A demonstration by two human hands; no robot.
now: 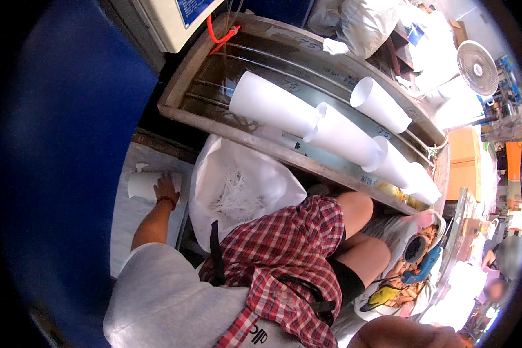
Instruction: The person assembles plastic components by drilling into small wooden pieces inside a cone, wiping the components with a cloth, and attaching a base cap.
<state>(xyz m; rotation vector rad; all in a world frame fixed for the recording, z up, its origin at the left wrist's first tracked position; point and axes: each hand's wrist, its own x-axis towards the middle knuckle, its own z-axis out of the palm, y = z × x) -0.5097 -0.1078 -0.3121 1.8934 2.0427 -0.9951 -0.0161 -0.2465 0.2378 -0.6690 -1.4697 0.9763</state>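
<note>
At the left, my left hand (167,188) lies across a white cylindrical piece (142,184), its fingers spread over the top. That piece rests on its side on a pale surface (122,235) beside the blue panel. Part of my right arm (403,333) fills the lower right edge; its fingers cannot be made out. Ahead of me, a long trough (255,142) carries several white cone-like cups, among them a large one (275,107) at the left and a separate one (380,104) farther back. A white bag (290,180) with thin white strips (235,194) inside stands between my left arm and the trough.
A blue panel (69,145) rises along the left. Metal rods (261,61) run along the trough. By my knees sits a bag of brownish pieces (397,298) holding a blue power tool (423,267) and a dark round container (414,249). A fan (477,68) and orange boxes (464,159) stand farther right.
</note>
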